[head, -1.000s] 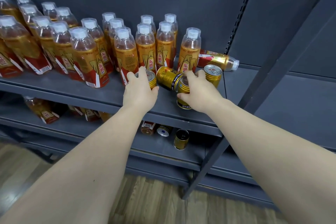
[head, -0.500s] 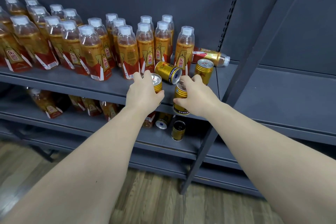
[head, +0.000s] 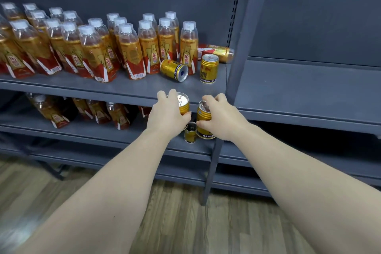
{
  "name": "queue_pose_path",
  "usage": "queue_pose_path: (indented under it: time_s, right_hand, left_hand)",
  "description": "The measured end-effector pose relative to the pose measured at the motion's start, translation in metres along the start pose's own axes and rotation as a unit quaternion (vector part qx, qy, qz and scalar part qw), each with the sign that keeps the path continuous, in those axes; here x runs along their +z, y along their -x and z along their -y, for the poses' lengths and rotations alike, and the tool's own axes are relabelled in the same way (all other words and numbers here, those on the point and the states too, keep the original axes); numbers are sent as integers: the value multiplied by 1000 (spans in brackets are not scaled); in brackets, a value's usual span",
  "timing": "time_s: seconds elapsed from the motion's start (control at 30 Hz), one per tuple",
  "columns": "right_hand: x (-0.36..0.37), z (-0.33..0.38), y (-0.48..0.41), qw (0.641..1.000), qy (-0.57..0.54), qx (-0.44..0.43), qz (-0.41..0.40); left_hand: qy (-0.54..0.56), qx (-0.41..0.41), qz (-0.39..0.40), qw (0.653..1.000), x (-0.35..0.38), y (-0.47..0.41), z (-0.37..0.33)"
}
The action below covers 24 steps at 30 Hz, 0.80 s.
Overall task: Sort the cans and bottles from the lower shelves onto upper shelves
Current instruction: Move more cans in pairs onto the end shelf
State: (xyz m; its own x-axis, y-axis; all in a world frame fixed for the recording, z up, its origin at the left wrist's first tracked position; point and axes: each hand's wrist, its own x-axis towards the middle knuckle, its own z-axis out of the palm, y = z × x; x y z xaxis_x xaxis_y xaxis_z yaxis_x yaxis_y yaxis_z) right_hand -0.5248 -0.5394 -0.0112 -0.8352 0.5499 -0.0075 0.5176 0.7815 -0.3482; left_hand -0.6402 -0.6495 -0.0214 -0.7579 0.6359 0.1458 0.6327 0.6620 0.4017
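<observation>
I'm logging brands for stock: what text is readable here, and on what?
"东鹏": bottles.
"红牛维生": right can, gripped by the right hand; the rest is hidden.
"红牛": upright can on the shelf.
Nothing readable: left can, in the left hand.
Too blurred: barcodes, small print.

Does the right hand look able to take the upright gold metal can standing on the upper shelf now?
Probably not yet: the right hand grips another gold metal can. Otherwise the way to the upright gold metal can looks free.
</observation>
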Motion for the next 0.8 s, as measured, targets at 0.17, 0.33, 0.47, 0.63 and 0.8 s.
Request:
queue_pose_path:
  time_s: [0.17,0.33,0.47,0.63,0.8]
  right_hand:
    - [-3,-25,37,1000,-2,22,-7]
    - [-15,-56,71,998,-4,53,-33]
    - [-32,-89,107,995,-23,83,-57]
    - [-58,-142,156,984,-22,154,-82]
    - [-80,-199,199,965,-22,231,-119]
  left_hand:
    - [-4,31,11,999,12,30,-25]
    - [-5,68,33,997,18,55,-59]
    - [5,110,42,993,26,71,-101]
    - [17,168,62,984,45,89,-169]
    - [50,210,91,972,70,105,-236]
